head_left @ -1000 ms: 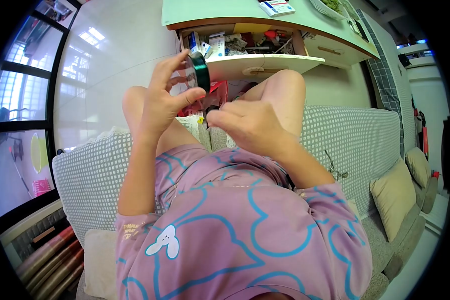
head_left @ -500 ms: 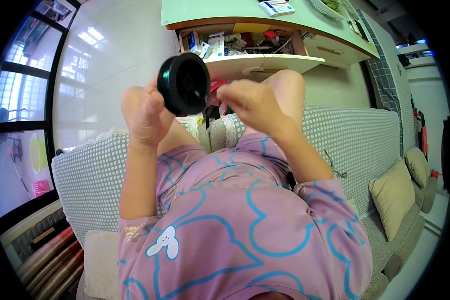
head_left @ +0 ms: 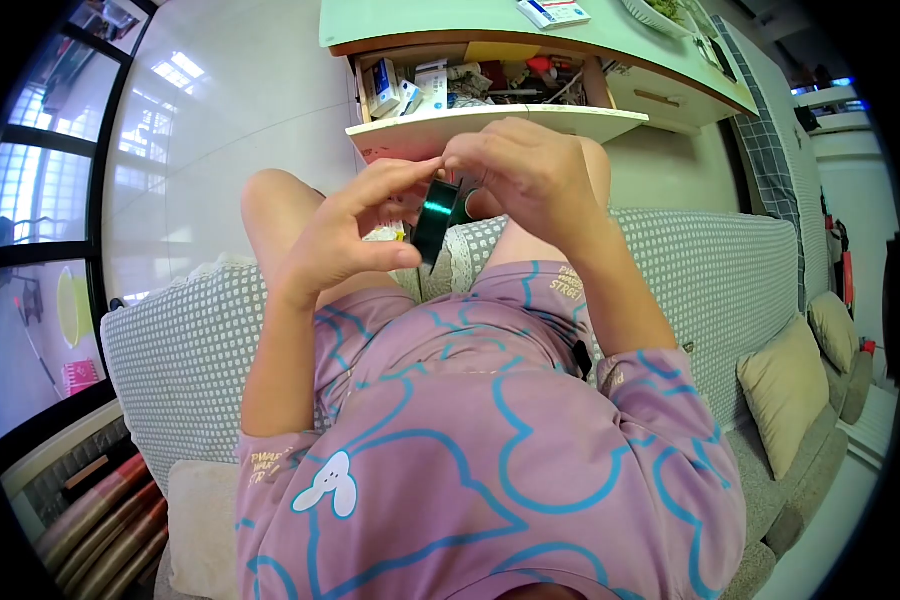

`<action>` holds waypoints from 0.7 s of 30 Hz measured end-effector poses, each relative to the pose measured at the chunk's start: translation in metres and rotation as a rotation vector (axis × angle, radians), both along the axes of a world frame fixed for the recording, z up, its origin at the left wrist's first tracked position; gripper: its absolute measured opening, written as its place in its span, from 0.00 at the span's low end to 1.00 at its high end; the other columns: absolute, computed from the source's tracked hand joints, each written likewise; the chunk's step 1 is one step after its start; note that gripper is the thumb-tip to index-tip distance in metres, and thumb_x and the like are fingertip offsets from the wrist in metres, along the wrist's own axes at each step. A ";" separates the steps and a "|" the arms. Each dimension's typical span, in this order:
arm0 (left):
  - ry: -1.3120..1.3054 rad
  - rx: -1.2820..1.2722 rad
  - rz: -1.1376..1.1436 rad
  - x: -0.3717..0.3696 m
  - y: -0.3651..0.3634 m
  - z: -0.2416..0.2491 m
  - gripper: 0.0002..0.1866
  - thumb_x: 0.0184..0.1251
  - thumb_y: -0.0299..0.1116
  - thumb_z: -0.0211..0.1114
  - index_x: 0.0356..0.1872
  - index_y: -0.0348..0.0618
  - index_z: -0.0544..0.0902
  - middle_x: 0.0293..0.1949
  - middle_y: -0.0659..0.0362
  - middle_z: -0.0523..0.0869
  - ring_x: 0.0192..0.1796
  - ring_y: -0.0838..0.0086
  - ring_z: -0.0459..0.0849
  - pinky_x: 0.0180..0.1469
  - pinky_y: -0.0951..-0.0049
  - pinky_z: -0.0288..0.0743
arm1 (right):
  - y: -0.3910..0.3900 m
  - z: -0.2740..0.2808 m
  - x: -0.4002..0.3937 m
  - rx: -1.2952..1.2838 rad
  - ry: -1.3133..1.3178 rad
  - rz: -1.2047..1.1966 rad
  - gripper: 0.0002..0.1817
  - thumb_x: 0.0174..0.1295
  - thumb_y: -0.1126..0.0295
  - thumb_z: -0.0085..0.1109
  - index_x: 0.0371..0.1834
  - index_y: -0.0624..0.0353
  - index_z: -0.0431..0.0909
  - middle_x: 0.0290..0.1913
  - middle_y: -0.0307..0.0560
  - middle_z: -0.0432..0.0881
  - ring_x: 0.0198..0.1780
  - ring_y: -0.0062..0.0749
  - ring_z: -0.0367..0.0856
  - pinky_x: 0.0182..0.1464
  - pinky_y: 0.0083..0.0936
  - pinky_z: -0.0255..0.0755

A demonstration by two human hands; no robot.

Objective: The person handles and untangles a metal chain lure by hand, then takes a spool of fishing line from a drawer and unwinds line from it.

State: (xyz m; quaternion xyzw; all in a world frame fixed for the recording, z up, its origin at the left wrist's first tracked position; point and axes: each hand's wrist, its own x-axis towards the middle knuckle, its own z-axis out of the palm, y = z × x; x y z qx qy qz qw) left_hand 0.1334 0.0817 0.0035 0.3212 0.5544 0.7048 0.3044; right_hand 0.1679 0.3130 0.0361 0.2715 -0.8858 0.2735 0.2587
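Note:
A black spool wound with shiny dark green line or thread [head_left: 435, 222] is held edge-on above my lap. My left hand [head_left: 345, 225] grips it from the left, thumb at its lower edge and fingers near its upper edge. On the other side, my right hand [head_left: 532, 178] is closed in a pinch just above the spool, its fingertips close to the left fingertips. Whatever lies in that pinch is too small to make out. Part of the spool's far side is hidden by the hands.
Ahead stands a pale green table [head_left: 420, 25] with an open drawer [head_left: 510, 125] full of boxes and small items. I sit on a sofa with a checked cover [head_left: 690, 260]. Cushions [head_left: 785, 400] lie at right, and a glass-paned door [head_left: 40, 200] is at left.
The spool has moved right and down and turned from showing its round face to edge-on. My left hand has moved right with it; my right hand has risen to its top edge.

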 end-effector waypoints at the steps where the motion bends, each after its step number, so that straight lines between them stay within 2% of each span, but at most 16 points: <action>1: -0.014 -0.032 0.020 0.002 -0.001 0.006 0.49 0.45 0.50 0.81 0.68 0.38 0.70 0.60 0.59 0.73 0.61 0.71 0.74 0.63 0.70 0.70 | 0.001 -0.009 -0.008 -0.124 -0.026 0.027 0.13 0.46 0.78 0.69 0.37 0.53 0.83 0.27 0.38 0.80 0.30 0.29 0.80 0.28 0.24 0.72; 2: -0.014 -0.032 0.021 0.003 -0.001 0.008 0.49 0.45 0.50 0.81 0.68 0.38 0.70 0.60 0.59 0.73 0.61 0.71 0.74 0.63 0.70 0.70 | 0.001 -0.016 -0.010 -0.247 -0.052 0.054 0.13 0.48 0.79 0.68 0.37 0.55 0.83 0.27 0.39 0.80 0.30 0.29 0.80 0.30 0.24 0.73; 3: -0.100 0.055 0.072 0.004 -0.002 0.008 0.51 0.44 0.55 0.80 0.68 0.36 0.70 0.61 0.58 0.74 0.62 0.70 0.75 0.64 0.70 0.70 | 0.002 -0.022 -0.007 -0.266 -0.127 0.036 0.09 0.54 0.79 0.66 0.38 0.58 0.82 0.28 0.41 0.81 0.30 0.31 0.80 0.31 0.23 0.73; 4: -0.185 0.142 0.123 0.004 -0.003 0.011 0.54 0.43 0.61 0.79 0.68 0.34 0.69 0.62 0.57 0.75 0.63 0.70 0.75 0.65 0.70 0.69 | 0.000 -0.025 -0.003 -0.266 -0.128 0.037 0.09 0.54 0.79 0.66 0.38 0.58 0.82 0.28 0.41 0.81 0.30 0.31 0.80 0.31 0.23 0.73; 6: -0.279 0.176 0.281 0.003 -0.006 0.021 0.56 0.43 0.65 0.77 0.66 0.30 0.69 0.63 0.53 0.75 0.63 0.67 0.76 0.66 0.68 0.71 | -0.007 -0.038 0.006 -0.280 -0.303 0.036 0.06 0.59 0.79 0.63 0.38 0.58 0.82 0.28 0.42 0.81 0.31 0.34 0.81 0.32 0.25 0.74; 8: -0.280 0.329 0.348 -0.009 -0.012 0.005 0.50 0.50 0.58 0.76 0.66 0.29 0.68 0.64 0.50 0.74 0.63 0.63 0.76 0.65 0.65 0.71 | -0.019 -0.042 0.017 -0.177 -0.160 0.043 0.07 0.56 0.77 0.64 0.38 0.56 0.82 0.29 0.44 0.81 0.31 0.39 0.81 0.32 0.30 0.74; 10: -0.271 0.326 0.368 -0.016 -0.011 0.005 0.44 0.55 0.49 0.76 0.66 0.31 0.68 0.63 0.48 0.73 0.62 0.60 0.77 0.64 0.64 0.73 | -0.029 -0.037 0.031 -0.109 -0.226 0.066 0.08 0.53 0.74 0.63 0.36 0.50 0.80 0.28 0.41 0.79 0.33 0.38 0.81 0.31 0.34 0.74; 12: -0.061 -0.005 0.484 -0.014 -0.002 0.014 0.40 0.54 0.39 0.78 0.67 0.36 0.69 0.61 0.48 0.74 0.61 0.62 0.77 0.63 0.62 0.74 | -0.034 -0.029 0.039 -0.067 -0.212 0.067 0.07 0.53 0.73 0.63 0.35 0.49 0.79 0.27 0.39 0.78 0.32 0.36 0.81 0.29 0.33 0.74; 13: -0.114 -0.054 0.448 -0.008 0.001 0.020 0.39 0.52 0.32 0.78 0.67 0.41 0.71 0.61 0.53 0.74 0.61 0.65 0.76 0.62 0.64 0.74 | -0.035 -0.024 0.040 -0.024 -0.198 0.068 0.07 0.53 0.73 0.62 0.34 0.49 0.79 0.25 0.38 0.77 0.31 0.35 0.80 0.27 0.32 0.73; 14: -0.114 -0.056 0.445 -0.008 0.003 0.018 0.39 0.52 0.32 0.78 0.67 0.41 0.71 0.61 0.53 0.74 0.61 0.65 0.76 0.62 0.64 0.74 | -0.034 -0.018 0.039 -0.026 -0.198 0.065 0.07 0.53 0.73 0.62 0.34 0.49 0.79 0.25 0.38 0.77 0.31 0.35 0.80 0.27 0.32 0.73; 16: 0.163 -0.146 0.352 -0.006 0.005 0.010 0.41 0.50 0.30 0.79 0.68 0.42 0.70 0.62 0.57 0.72 0.62 0.68 0.75 0.61 0.66 0.74 | -0.029 -0.004 0.036 -0.011 -0.082 0.021 0.07 0.51 0.72 0.64 0.32 0.48 0.78 0.23 0.36 0.74 0.29 0.32 0.79 0.25 0.31 0.71; 17: 0.162 -0.146 0.351 -0.005 0.004 0.007 0.41 0.50 0.30 0.79 0.68 0.42 0.70 0.62 0.57 0.72 0.62 0.68 0.75 0.61 0.66 0.74 | -0.024 -0.001 0.033 -0.011 -0.082 0.020 0.07 0.51 0.72 0.64 0.32 0.48 0.78 0.23 0.36 0.74 0.29 0.32 0.79 0.25 0.31 0.71; 20: 0.275 -0.243 0.145 -0.001 0.000 0.001 0.42 0.49 0.31 0.80 0.68 0.43 0.71 0.61 0.58 0.72 0.62 0.69 0.75 0.61 0.69 0.73 | -0.009 0.008 0.018 -0.009 0.013 0.062 0.10 0.49 0.75 0.69 0.34 0.50 0.81 0.25 0.36 0.79 0.28 0.30 0.79 0.26 0.27 0.72; 21: 0.141 -0.145 0.060 0.001 0.000 0.000 0.43 0.48 0.37 0.81 0.68 0.42 0.71 0.62 0.59 0.71 0.63 0.69 0.74 0.62 0.69 0.72 | -0.005 0.012 0.014 0.003 0.037 0.061 0.11 0.48 0.75 0.70 0.34 0.50 0.81 0.25 0.36 0.79 0.28 0.30 0.79 0.26 0.27 0.72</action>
